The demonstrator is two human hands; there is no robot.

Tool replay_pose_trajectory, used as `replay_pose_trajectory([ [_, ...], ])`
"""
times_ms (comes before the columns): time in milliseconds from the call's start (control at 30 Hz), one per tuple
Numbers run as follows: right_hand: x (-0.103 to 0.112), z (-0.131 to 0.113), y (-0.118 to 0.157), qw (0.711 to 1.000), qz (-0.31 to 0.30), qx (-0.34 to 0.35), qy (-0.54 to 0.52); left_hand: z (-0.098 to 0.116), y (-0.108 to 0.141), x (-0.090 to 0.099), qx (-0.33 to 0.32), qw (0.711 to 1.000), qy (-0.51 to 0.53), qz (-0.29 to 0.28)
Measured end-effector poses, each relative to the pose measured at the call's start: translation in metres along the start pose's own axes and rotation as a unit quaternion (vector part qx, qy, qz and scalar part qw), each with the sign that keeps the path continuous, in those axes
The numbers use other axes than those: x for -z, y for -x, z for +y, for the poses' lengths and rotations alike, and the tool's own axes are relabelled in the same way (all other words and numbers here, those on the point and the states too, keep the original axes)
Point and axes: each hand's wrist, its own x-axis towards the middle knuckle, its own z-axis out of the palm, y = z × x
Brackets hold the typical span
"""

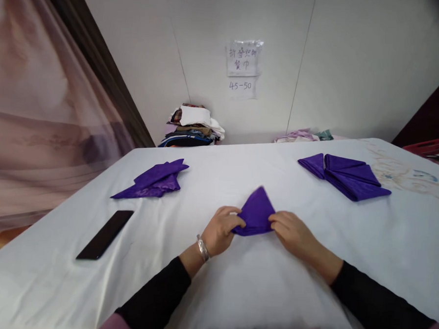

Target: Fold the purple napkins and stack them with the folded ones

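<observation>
A purple cloth point(256, 213) folded into a small triangle is held at the middle of the white-covered table, its point facing away from me. My left hand point(222, 228), with a silver bracelet at the wrist, pinches its left corner. The right corner is between the thumb and fingers of my right hand point(291, 232). More folded purple cloth point(154, 180) lies at the left of the table. At the back right rest other folded purple cloths point(351, 176).
A dark flat phone-like object point(105, 234) lies on the white tablecloth point(271, 295) at the left. Behind the far edge are a stack of folded clothes point(192, 126) and pinkish cloths point(298, 135). A curtain point(43, 91) hangs at the left.
</observation>
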Motion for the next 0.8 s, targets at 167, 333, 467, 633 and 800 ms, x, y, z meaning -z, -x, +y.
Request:
replay_pose_trajectory([
  [167,-0.014,-0.015,0.021,0.99,-0.116,-0.041,-0.075,-0.016,0.047,-0.03,0.032,0.995,0.095,0.024],
  [333,-0.006,-0.01,0.023,0.971,-0.117,-0.123,-0.167,-0.005,0.056,-0.024,0.218,0.957,0.145,0.125],
  [467,-0.018,-0.003,0.022,0.962,-0.091,-0.182,-0.18,0.001,0.049,-0.029,0.25,0.96,0.038,0.119],
  [633,-0.028,-0.007,0.022,0.983,-0.049,-0.125,-0.121,0.006,0.044,-0.039,0.206,0.971,-0.028,0.119],
  [800,-0.025,-0.012,0.028,0.993,-0.022,-0.077,-0.083,0.016,0.053,-0.039,0.159,0.978,-0.083,0.108],
])
